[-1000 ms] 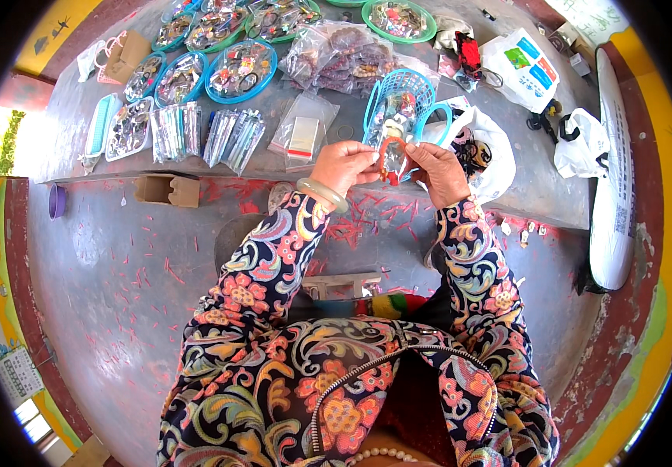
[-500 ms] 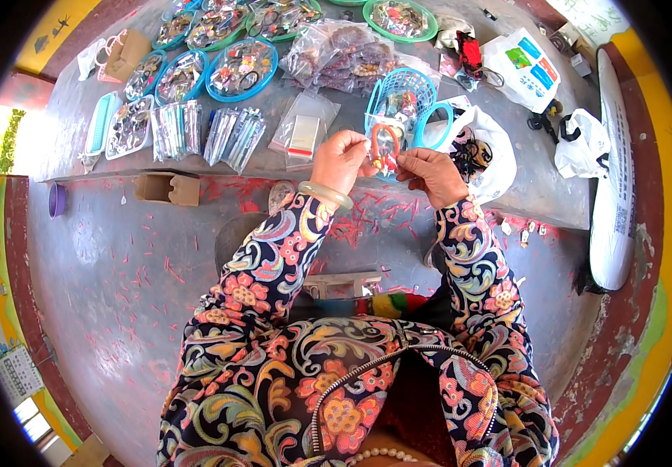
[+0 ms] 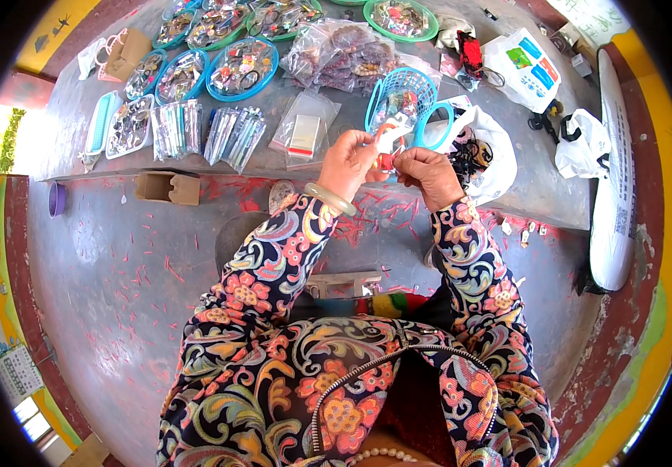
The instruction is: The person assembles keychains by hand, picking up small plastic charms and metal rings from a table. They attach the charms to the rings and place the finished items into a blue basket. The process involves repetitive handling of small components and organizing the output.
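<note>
Held up between my hands, over the table's near edge, is a small trinket (image 3: 385, 162) with a red charm and an orange loop, mostly covered by my fingers. A glossy white piece (image 3: 395, 136), perhaps a tag or wrapper, stands above it. My left hand (image 3: 349, 165) pinches the loop side, with fingers closed. From the other side, the thumb and fingertips of my right hand (image 3: 431, 177) are pinched together at the charm's edge. Just behind sits a light blue basket (image 3: 417, 87) holding small colourful items.
Blue round trays (image 3: 241, 95) of trinkets line the table's left, near bundles of bagged pens (image 3: 235, 140). Clear bags of beads (image 3: 340, 54) lie at the middle back. An open white bag (image 3: 498, 173) with black cords stands right. A cardboard box (image 3: 168, 189) lies below the edge.
The trinket has turned and its orange loop is now largely hidden, with the white piece showing. My left hand has shifted slightly right; my right hand stays near the charm.
</note>
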A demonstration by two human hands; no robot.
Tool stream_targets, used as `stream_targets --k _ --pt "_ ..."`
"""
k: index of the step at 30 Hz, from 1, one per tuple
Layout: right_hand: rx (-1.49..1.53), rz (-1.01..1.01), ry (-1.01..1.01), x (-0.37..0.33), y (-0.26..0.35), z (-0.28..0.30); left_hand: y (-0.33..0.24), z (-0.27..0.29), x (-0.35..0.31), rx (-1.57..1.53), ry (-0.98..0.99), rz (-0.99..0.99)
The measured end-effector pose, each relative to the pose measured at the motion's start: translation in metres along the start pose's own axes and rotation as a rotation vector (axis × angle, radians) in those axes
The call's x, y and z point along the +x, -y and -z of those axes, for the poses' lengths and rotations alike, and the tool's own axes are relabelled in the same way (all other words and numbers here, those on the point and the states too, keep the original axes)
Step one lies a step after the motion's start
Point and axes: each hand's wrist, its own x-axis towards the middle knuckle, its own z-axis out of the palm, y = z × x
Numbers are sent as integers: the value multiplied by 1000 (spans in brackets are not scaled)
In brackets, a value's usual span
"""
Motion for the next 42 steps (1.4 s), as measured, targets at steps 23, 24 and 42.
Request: stream_targets --k 23,24,42 --pt "43 187 -152 -2 5 -6 -5 1 -3 -89 82 149" --pt "52 157 -139 -1 2 -4 -4 1 -3 -65 90 149" --pt "277 120 -79 0 5 -3 -9 -5 -7 138 57 92"
